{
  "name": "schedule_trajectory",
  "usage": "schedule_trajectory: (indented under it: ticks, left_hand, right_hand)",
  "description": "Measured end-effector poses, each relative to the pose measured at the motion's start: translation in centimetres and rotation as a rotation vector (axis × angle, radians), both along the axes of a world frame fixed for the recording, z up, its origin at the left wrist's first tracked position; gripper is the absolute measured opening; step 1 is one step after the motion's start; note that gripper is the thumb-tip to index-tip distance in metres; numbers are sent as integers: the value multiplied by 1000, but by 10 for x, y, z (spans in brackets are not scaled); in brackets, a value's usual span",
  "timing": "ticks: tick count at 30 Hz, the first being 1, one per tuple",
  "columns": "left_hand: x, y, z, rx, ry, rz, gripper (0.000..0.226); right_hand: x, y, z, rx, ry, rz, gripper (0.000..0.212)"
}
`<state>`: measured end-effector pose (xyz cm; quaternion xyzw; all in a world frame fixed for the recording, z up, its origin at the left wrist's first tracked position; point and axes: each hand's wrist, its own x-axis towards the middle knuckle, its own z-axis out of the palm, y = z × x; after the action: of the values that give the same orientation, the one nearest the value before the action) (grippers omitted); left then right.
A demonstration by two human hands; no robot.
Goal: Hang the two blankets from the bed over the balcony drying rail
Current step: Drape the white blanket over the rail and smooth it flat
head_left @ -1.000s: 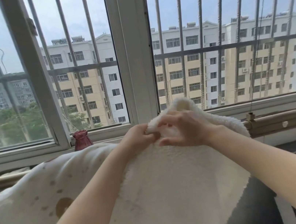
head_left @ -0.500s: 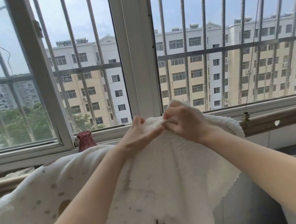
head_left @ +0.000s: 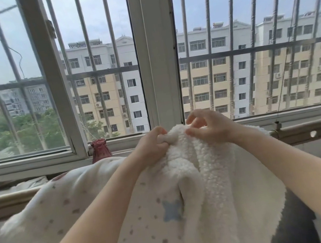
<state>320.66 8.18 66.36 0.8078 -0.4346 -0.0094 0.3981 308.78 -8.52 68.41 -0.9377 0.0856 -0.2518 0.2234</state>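
Note:
A white blanket (head_left: 201, 179) is bunched up in front of me; one side is fleecy, the other is smooth with small grey spots and a blue star. It lies across the brass drying rail (head_left: 315, 129), which runs left to right below the window. My left hand (head_left: 150, 145) grips a fold of the fleece at the blanket's top edge. My right hand (head_left: 210, 126) is just right of it, thumb and fingertips curled on the same raised edge. A second blanket is not clearly separable.
A dark red glass vase (head_left: 99, 150) stands on the window sill (head_left: 28, 162) behind the rail. Barred windows fill the view ahead, with a white frame post (head_left: 156, 59) in the middle. Dark floor shows at lower right.
Both hands have lifted the bunched top edge slightly higher. The right hand's fingers have loosened and spread. More of the spotted side and the blue star now show.

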Motion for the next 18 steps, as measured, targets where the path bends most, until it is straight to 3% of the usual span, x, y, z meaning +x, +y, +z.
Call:
schedule_trajectory:
  ticks: [6, 10, 12, 15, 18]
  left_hand:
    - [9, -4, 1, 28, 31, 67, 26]
    - [12, -4, 1, 26, 41, 83, 26]
    - [13, -4, 0, 20, 43, 98, 24]
    - [12, -2, 0, 19, -17, 137, 14]
    - [12, 3, 0, -4, -106, 157, 13]
  right_hand:
    - [-28, 8, 13, -124, 440, 192, 85]
    - [-34, 13, 6, -239, 509, 183, 106]
    - [-33, 14, 1, -285, 435, 155, 93]
    - [-26, 17, -4, -259, 228, 135, 49]
    - [-18, 17, -5, -200, 102, 205, 33]
